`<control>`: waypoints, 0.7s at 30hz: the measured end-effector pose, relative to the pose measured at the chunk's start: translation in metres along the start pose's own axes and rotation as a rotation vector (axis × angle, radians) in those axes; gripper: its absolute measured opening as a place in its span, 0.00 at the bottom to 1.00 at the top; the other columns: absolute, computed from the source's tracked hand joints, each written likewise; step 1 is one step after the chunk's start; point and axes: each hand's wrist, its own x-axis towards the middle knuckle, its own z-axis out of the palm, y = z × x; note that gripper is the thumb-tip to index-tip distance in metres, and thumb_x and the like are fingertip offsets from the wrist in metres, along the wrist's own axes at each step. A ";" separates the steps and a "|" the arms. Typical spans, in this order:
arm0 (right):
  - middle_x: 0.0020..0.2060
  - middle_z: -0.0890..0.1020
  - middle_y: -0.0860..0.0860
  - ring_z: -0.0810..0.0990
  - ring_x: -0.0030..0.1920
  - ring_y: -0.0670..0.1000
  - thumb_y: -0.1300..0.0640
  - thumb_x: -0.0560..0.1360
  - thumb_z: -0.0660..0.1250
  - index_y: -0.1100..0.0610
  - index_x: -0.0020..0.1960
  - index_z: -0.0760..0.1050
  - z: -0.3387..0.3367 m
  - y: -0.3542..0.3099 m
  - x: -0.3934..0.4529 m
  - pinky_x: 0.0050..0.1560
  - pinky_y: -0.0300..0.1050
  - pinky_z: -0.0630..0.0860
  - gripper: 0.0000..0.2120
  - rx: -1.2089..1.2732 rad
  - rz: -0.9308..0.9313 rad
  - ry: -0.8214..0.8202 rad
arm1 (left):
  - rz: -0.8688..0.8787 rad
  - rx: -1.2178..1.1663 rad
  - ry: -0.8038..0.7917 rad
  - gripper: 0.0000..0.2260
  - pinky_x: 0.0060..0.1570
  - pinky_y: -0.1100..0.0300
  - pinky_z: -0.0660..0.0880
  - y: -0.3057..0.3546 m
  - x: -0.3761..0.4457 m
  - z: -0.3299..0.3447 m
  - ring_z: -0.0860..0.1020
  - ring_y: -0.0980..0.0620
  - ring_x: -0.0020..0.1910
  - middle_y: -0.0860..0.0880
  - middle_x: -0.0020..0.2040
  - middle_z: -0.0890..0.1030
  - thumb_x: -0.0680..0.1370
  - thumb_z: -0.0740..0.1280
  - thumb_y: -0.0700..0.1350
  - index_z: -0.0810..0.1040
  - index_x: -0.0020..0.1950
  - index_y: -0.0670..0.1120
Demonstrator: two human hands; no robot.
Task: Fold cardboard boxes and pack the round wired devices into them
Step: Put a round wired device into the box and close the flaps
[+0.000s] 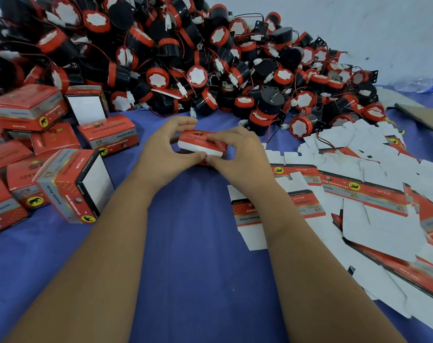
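A red and white cardboard box sits between both hands at the middle of the blue cloth. My left hand grips its left side, fingers curled over the top and thumb under the white flap. My right hand pinches the box's right side and front edge. What is inside the box is hidden. A big heap of round black and red wired devices fills the back of the surface.
Several folded red boxes stand and lie at the left. Flat unfolded box blanks spread over the right side. A brown cardboard sheet and a plastic bottle lie at the far right by the wall.
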 end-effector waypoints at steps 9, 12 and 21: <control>0.55 0.81 0.49 0.74 0.59 0.49 0.52 0.76 0.69 0.51 0.62 0.80 0.000 -0.004 0.001 0.56 0.37 0.66 0.14 0.126 0.070 0.098 | -0.054 -0.118 0.022 0.19 0.59 0.63 0.73 0.003 -0.001 0.001 0.73 0.58 0.65 0.57 0.66 0.76 0.79 0.66 0.37 0.71 0.68 0.54; 0.55 0.81 0.49 0.73 0.58 0.49 0.55 0.75 0.71 0.51 0.60 0.81 0.001 -0.005 0.000 0.57 0.37 0.66 0.14 0.138 0.069 0.086 | -0.068 -0.164 0.033 0.13 0.56 0.58 0.77 0.004 -0.001 0.001 0.77 0.53 0.60 0.53 0.63 0.78 0.80 0.63 0.37 0.75 0.62 0.49; 0.55 0.79 0.48 0.75 0.58 0.49 0.63 0.76 0.67 0.54 0.58 0.80 0.001 -0.006 0.001 0.60 0.47 0.73 0.12 0.210 0.140 0.115 | -0.022 -0.142 0.076 0.07 0.54 0.58 0.80 0.005 0.001 0.004 0.80 0.54 0.57 0.51 0.58 0.81 0.80 0.66 0.36 0.79 0.51 0.48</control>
